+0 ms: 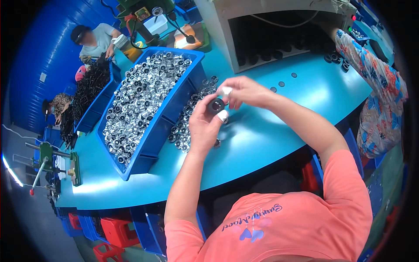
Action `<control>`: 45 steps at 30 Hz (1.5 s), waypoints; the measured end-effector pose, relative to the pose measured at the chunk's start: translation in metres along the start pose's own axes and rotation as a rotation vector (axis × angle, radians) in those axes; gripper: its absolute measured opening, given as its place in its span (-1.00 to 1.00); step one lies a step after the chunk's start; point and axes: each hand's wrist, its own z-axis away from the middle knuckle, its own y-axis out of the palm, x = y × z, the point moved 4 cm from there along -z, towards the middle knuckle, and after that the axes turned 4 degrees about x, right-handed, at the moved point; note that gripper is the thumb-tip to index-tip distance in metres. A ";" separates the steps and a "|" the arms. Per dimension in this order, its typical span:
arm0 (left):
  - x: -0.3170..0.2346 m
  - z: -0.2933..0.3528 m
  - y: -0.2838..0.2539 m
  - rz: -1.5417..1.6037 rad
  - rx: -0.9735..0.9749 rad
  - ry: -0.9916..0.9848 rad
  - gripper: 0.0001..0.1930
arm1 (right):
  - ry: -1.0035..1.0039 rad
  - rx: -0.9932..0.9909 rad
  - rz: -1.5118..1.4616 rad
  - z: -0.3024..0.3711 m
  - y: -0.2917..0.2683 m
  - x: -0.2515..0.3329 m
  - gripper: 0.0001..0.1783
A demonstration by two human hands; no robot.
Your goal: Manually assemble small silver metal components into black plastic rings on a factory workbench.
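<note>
A black round part (215, 105) with a dark, shiny centre is held between the thumb and fingers of my left hand (201, 127). Close against its upper right edge, my right hand (247, 91) has its fingers pinched together; whatever they grip is hidden. White covers wrap some of my fingertips. Under and beside my hands, a loose heap of small shiny metal-and-black round parts (185, 120) lies on the turquoise table (270, 131). Just left of that heap stands a blue bin (162, 126) filled with many similar parts.
Several flat black discs (281, 84) lie to the right, in front of a large grey box-like machine (235, 48) with a dark opening. A person in a flowered sleeve (364, 59) reaches in there. Further left, another bin (94, 105) holds black pieces; co-workers sit beyond it.
</note>
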 end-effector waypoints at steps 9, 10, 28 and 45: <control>0.025 0.003 -0.018 0.221 -0.077 -0.071 -0.42 | -0.241 -0.229 0.708 -0.014 -0.009 -0.036 -0.53; 0.028 0.004 -0.019 0.228 -0.074 -0.079 -0.41 | -0.266 -0.234 0.741 -0.015 -0.007 -0.040 -0.53; 0.026 0.005 -0.020 0.188 -0.077 -0.106 -0.40 | -0.333 -0.201 0.477 -0.009 0.007 -0.034 -0.63; 0.023 0.007 -0.019 0.151 -0.086 -0.093 -0.41 | -0.344 -0.085 0.313 -0.003 0.020 -0.031 -0.66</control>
